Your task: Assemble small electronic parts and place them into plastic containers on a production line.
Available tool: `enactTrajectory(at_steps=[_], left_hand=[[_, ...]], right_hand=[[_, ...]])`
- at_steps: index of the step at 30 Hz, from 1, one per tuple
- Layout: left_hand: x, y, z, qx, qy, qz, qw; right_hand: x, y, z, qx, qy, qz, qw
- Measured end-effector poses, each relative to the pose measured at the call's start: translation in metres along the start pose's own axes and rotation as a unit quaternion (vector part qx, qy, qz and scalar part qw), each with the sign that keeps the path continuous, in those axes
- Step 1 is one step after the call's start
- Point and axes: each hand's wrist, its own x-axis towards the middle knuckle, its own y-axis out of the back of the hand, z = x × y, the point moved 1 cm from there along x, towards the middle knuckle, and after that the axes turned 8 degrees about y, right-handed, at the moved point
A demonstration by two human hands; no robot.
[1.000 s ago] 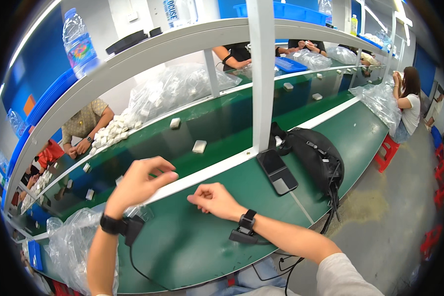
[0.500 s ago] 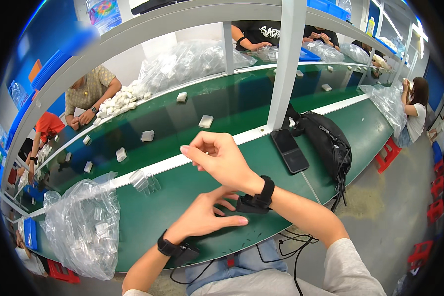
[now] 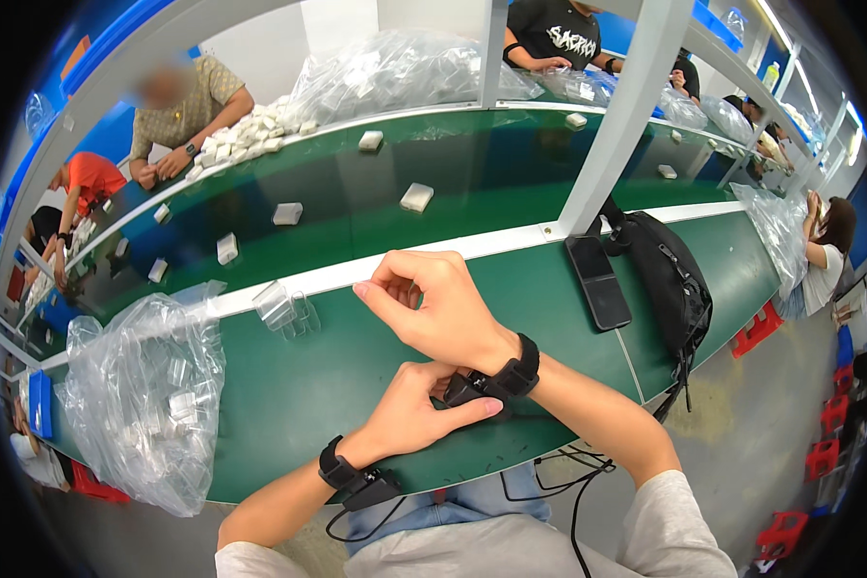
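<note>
My right hand is raised over the bench with its fingers curled in and the thumb stretched along them; nothing shows inside. Around that wrist is a black strap carrying a small black box. Below it, my left hand has closed on this box, thumb along the near side and fingers partly hidden behind. A similar black strap with a box and a cable sits on my left wrist.
A clear plastic bag of small cases lies at left beside loose clear cases. A black phone and a black bag rest at right. Beyond the white rail, white cases dot a green conveyor; several people sit around it.
My left hand has gone from fingers apart to closed on the box at my right wrist. The view has shifted, and cases on the conveyor sit in slightly different places.
</note>
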Motion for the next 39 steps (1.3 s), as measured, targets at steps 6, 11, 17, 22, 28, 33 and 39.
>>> enactTrajectory(at_steps=[6,11,17,22,28,33,39], left_hand=[[0.004,-0.010,-0.020,-0.082,0.011,-0.022,0.996],[0.009,-0.004,-0.030,-0.071,-0.051,-0.015,0.996],[0.005,-0.002,-0.028,-0.045,0.008,-0.051,0.998],[0.002,-0.007,-0.029,-0.061,-0.056,-0.033,0.996],[-0.001,-0.003,-0.026,-0.143,0.012,-0.030,0.989],[0.000,-0.004,-0.029,-0.086,-0.056,-0.041,0.994],[0.004,-0.006,-0.019,0.016,-0.067,-0.035,0.997]], right_hand=[[0.004,-0.013,0.003,0.023,-0.011,-0.004,1.000],[0.010,-0.025,0.002,0.058,-0.004,-0.020,0.998],[0.004,-0.032,0.009,0.008,0.022,-0.057,0.998],[0.010,-0.037,0.000,0.033,0.017,-0.047,0.998],[0.008,-0.034,0.000,0.038,-0.004,-0.038,0.999],[0.010,-0.041,-0.007,0.042,0.005,-0.043,0.998],[0.017,-0.036,0.000,-0.100,0.029,-0.033,0.994]])
